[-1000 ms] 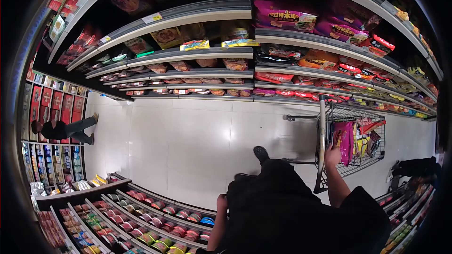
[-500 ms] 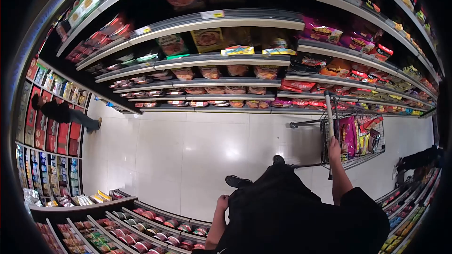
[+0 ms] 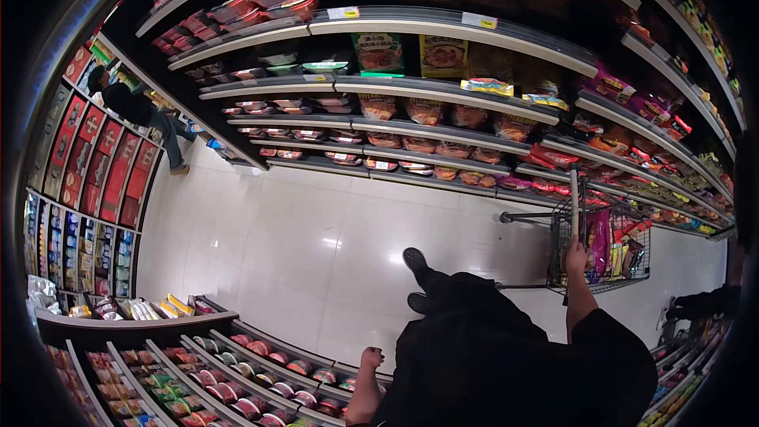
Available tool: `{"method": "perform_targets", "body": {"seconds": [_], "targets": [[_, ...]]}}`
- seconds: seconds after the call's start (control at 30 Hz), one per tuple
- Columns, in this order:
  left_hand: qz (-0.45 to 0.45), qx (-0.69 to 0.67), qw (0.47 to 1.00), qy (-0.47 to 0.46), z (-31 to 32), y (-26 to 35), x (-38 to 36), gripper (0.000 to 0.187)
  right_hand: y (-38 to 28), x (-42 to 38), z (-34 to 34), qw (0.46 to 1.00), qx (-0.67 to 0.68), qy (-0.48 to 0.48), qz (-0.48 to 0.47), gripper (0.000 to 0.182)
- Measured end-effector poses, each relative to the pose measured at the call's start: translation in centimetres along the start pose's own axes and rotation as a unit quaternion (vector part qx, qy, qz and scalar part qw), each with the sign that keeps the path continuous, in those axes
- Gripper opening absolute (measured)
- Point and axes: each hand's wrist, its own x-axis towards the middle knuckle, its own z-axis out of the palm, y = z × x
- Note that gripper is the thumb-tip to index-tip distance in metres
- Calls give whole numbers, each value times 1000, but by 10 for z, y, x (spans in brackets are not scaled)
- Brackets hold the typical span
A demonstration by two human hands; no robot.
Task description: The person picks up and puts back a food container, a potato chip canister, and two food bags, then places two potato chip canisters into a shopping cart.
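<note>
My right hand (image 3: 576,258) is wrapped round the handle bar (image 3: 575,198) of a wire shopping cart (image 3: 624,269) at the right. Inside the cart lie a purple packet (image 3: 599,239) and several red and yellow packets. My left hand (image 3: 371,358) hangs low beside my body, above shelves of round tubs (image 3: 283,389); its fingers are curled, and whether they hold anything is too small to make out. Below, one black shoe (image 3: 413,257) is set ahead of the other on the pale floor.
Long shelves (image 3: 451,128) of packaged food run along the far side of the aisle. At the left a person (image 3: 142,107) stands by red boxes (image 3: 95,158). Another person in dark clothes (image 3: 702,305) is at the far right edge. Tiled floor (image 3: 300,213) lies between the shelves.
The view has turned, so the far shelves now slant down to the right. My feet have shifted in a step. The person at the left appears higher and further right. My right hand stays on the handle.
</note>
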Motion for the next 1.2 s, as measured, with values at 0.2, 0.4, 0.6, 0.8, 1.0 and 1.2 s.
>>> {"method": "perform_targets", "body": {"seconds": [0.2,0.4,0.6,0.8,1.0,1.2], "targets": [[70,67,995,-23,-21,-10,37,33,-33,-23,14,874,399,-146,236,57],[207,212,955,1,-131,63,59,31,-30,-28,101,987,33,84,130,70],[336,300,893,-4,-213,107,105,32,-143,-87,120,987,-29,134,83,70],[78,-2,996,47,-288,214,107,24,-179,-120,162,974,-74,109,185,76],[214,158,964,9,-335,264,148,27,-274,-176,173,973,-54,102,202,79],[219,264,939,-6,-447,292,236,34,-347,-246,191,991,-85,64,85,69]]}}
